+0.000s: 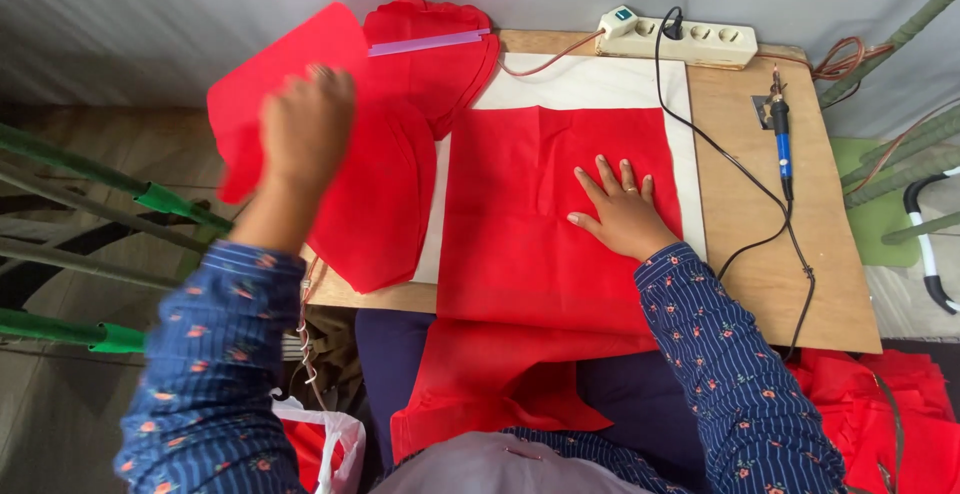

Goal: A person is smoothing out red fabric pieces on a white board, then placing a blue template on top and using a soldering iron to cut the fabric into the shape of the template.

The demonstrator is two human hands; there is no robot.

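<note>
Red fabric sheet (545, 214) lies pinned flat under my open right hand (620, 212) to stop it sliding, while my left hand (305, 129) grips a cut red piece (290, 64) lifted clear beside it.

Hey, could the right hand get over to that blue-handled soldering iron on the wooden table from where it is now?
Probably yes. The right hand lies flat on the red fabric sheet, and the blue-handled soldering iron lies uncovered on the wooden table to its right; only a thin black cord crosses between.

The flat red non-woven cloth sheet (545, 214) looks matt and faintly creased; beneath it, the pale plywood tabletop (760, 254) shows smooth, unvarnished grain.
</note>
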